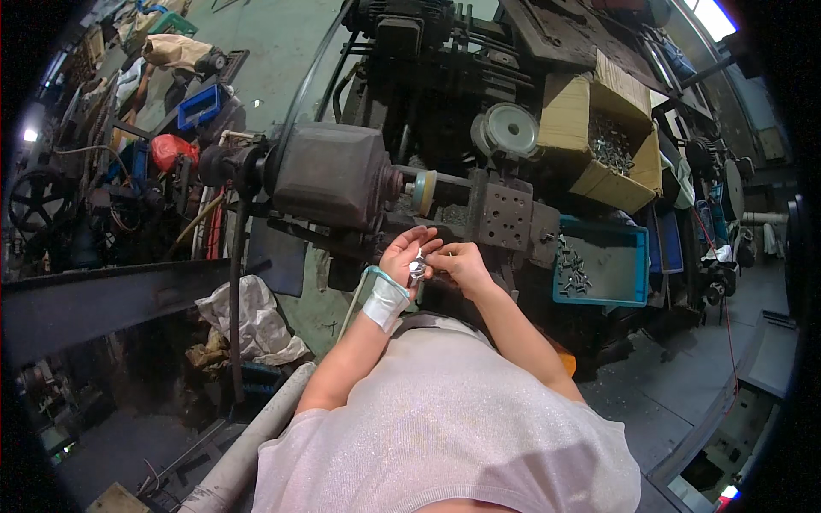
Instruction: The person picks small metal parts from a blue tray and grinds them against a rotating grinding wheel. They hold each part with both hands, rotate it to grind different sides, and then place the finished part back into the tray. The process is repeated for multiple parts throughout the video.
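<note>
My left hand [398, 259] is turned palm up in front of the lathe-like machine, its fingers loosely curled. A small shiny metal part [417, 268] rests in it, near the thumb side. White tape or wrapping [386, 302] covers that wrist. My right hand [463, 268] meets it from the right, with thumb and forefinger pinched together beside the metal part. What those fingertips hold, if anything, is too small to make out. Just beyond both hands is the machine's dark bed, with a pale ringed wheel [424, 192] on its spindle.
A dark metal headstock [329, 175] stands left of the wheel, a drilled block [506, 215] right of it. Farther right, a teal tray [600, 299] holds several small metal pieces, and an open cardboard box [564, 115] holds many more. A pale pipe [248, 440] runs at lower left.
</note>
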`<state>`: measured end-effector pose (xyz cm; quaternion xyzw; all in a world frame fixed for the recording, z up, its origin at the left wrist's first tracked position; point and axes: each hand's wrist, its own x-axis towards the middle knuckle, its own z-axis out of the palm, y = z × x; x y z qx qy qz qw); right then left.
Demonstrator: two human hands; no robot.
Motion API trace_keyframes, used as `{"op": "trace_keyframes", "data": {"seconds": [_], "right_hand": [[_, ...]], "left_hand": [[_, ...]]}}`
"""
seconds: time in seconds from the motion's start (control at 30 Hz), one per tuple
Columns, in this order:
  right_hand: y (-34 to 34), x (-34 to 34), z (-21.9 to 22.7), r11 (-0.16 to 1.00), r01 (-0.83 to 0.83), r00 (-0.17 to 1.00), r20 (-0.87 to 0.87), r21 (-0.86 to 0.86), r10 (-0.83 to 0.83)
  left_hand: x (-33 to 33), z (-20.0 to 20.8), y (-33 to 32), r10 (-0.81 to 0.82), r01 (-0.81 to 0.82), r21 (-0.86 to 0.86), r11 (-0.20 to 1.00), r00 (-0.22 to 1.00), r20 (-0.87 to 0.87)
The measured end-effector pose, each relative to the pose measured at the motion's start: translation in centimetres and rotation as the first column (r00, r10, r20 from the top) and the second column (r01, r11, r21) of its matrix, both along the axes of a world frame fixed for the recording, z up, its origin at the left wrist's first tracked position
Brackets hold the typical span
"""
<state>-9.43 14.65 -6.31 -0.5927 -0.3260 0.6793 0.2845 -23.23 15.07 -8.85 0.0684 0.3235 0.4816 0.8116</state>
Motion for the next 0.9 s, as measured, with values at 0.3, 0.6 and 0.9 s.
{"op": "trace_keyframes", "data": {"seconds": [0.3, 0.6, 0.9], "right_hand": [[0.5, 0.4, 0.7, 0.987, -0.032, 0.991, -0.13, -0.159, 0.011], [2.8, 1.8, 1.3, 0.909, -0.306, 0.869, 0.472, 0.283, 0.146], [3.9, 1.2, 2.5, 0.941, -0.148, 0.957, 0.284, 0.303, 0.059]], "left_hand": [[0.0, 0.1, -0.1, 0.006, -0.008, 0.061, 0.998, 0.999, 0.041], [-0.6, -0.6, -0.2, -0.155, 0.252, 0.086, 0.964, 0.795, -0.586], [-1.3, -0.2, 1.1, -0.199, 0.292, 0.077, 0.953, 0.798, -0.569]]}}
